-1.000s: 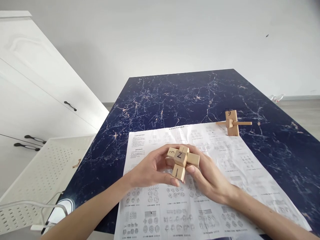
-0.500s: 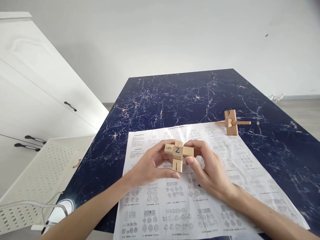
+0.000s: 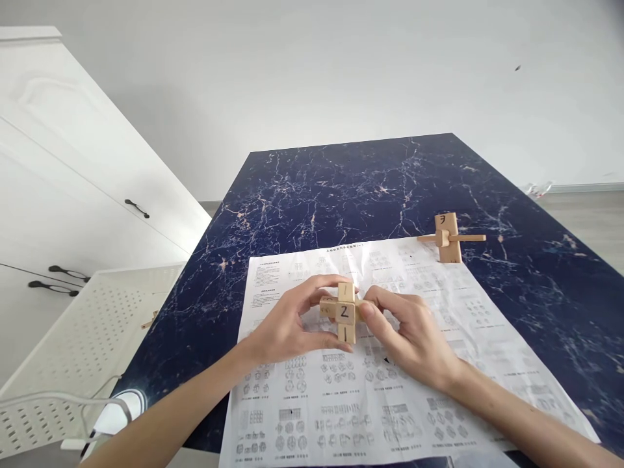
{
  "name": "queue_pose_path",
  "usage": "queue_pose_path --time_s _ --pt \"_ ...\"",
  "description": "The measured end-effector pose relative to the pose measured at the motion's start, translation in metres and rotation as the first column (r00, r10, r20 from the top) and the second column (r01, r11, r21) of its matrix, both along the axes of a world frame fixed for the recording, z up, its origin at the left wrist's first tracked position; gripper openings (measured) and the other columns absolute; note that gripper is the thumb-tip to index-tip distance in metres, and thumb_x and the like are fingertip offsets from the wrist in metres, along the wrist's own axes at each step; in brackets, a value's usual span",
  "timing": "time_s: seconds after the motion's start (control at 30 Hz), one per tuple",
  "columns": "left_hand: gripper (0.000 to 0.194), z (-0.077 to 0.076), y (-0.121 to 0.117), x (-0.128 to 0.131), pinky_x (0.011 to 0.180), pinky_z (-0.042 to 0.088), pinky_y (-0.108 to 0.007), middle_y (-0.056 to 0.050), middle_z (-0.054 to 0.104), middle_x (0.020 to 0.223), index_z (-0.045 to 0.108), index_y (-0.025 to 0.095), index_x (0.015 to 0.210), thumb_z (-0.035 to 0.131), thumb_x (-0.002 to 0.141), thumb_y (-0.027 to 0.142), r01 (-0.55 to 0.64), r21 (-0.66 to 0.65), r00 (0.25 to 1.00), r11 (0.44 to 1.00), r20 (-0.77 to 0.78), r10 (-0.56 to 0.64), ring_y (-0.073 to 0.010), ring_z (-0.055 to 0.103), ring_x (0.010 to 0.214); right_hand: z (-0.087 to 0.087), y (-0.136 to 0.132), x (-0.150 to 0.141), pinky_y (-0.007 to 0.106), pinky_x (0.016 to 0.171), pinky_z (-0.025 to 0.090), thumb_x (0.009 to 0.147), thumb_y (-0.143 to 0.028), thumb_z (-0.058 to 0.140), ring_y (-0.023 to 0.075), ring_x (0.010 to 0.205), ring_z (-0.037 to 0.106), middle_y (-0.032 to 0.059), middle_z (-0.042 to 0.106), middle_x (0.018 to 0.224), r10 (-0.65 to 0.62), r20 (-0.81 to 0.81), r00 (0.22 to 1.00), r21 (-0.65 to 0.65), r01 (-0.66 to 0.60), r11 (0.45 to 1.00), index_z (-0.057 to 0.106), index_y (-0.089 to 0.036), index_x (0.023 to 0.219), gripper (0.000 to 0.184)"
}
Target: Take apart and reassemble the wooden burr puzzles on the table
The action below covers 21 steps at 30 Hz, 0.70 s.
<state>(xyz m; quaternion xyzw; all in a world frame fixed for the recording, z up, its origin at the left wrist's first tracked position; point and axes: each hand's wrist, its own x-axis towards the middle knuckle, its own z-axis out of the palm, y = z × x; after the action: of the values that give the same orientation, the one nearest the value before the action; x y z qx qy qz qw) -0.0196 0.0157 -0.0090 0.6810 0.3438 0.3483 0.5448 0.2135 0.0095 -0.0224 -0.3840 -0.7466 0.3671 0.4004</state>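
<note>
Between my two hands is a cross-shaped wooden burr puzzle (image 3: 345,313), its pale bars marked with handwritten numbers; a 2 shows on the middle block and a 1 on the bars above and below it. My left hand (image 3: 287,322) holds it from the left, fingers along the top and back, thumb under the lower bar. With thumb and index finger, my right hand (image 3: 414,331) pinches the bar that sticks out to the right. The puzzle is over a printed instruction sheet (image 3: 292,364), which is covered with small puzzle diagrams and text.
A second wooden cross puzzle (image 3: 448,238), marked 3, stands at the sheet's far right corner. The table (image 3: 331,195) has a dark blue marbled top. To the left are a white cabinet (image 3: 88,169), a perforated white surface (image 3: 92,325) and a cable (image 3: 63,396).
The puzzle has tilted and sits slightly lower, so its upper bar shows more. My right thumb and finger have closed further over the right bar.
</note>
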Motion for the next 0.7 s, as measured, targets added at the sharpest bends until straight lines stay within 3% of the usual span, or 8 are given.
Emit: queue_pose_path --time_s 0.2,0.4,0.53,0.7 --pt "0.071 -0.001 -0.001 0.000 0.108 0.058 -0.048 -0.007 0.068 0.143 0.062 0.038 0.147 0.095 0.084 0.034 -0.028 0.056 0.998 0.998 -0.047 0.030 -0.0284 0.070 0.124 0.003 0.001 0.000 0.029 0.050 0.030 0.113 -0.054 0.049 0.0116 0.053 0.037 -0.0039 0.043 0.061 0.019 -0.035 0.999 -0.141 -0.023 0.990 0.045 -0.023 0.070 0.052" --pt "0.073 0.004 -0.001 0.001 0.106 0.058 -0.048 -0.005 0.068 0.143 0.060 0.039 0.147 0.095 0.084 0.036 -0.075 0.027 0.992 0.997 -0.096 0.078 -0.0273 0.071 0.120 0.010 0.003 -0.001 0.031 0.053 0.034 0.111 -0.063 0.046 0.0136 0.053 0.042 -0.0016 0.048 0.060 0.025 -0.075 0.997 -0.291 -0.046 0.956 0.047 -0.024 0.067 0.059" --pt "0.080 0.006 -0.001 0.002 0.097 0.061 -0.043 -0.008 0.061 0.153 0.049 0.039 0.156 0.091 0.088 0.038 -0.149 -0.046 0.979 0.988 -0.148 0.140 -0.0240 0.072 0.112 0.012 0.008 -0.002 0.032 0.056 0.041 0.109 -0.069 0.047 0.0146 0.053 0.047 -0.0004 0.053 0.060 -0.021 -0.251 0.968 -0.480 -0.105 0.871 0.055 -0.023 0.070 0.060" --pt "0.059 0.005 0.002 0.001 0.092 0.062 -0.040 -0.009 0.059 0.153 0.047 0.034 0.152 0.076 0.101 0.042 -0.212 -0.104 0.966 0.972 -0.175 0.192 -0.0174 0.072 0.100 0.008 0.021 0.003 0.030 0.050 0.041 0.105 -0.066 0.056 0.0107 0.048 0.039 -0.0007 0.060 0.074 -0.289 -0.487 0.824 -0.653 -0.124 0.747 0.061 -0.023 0.082 0.049"
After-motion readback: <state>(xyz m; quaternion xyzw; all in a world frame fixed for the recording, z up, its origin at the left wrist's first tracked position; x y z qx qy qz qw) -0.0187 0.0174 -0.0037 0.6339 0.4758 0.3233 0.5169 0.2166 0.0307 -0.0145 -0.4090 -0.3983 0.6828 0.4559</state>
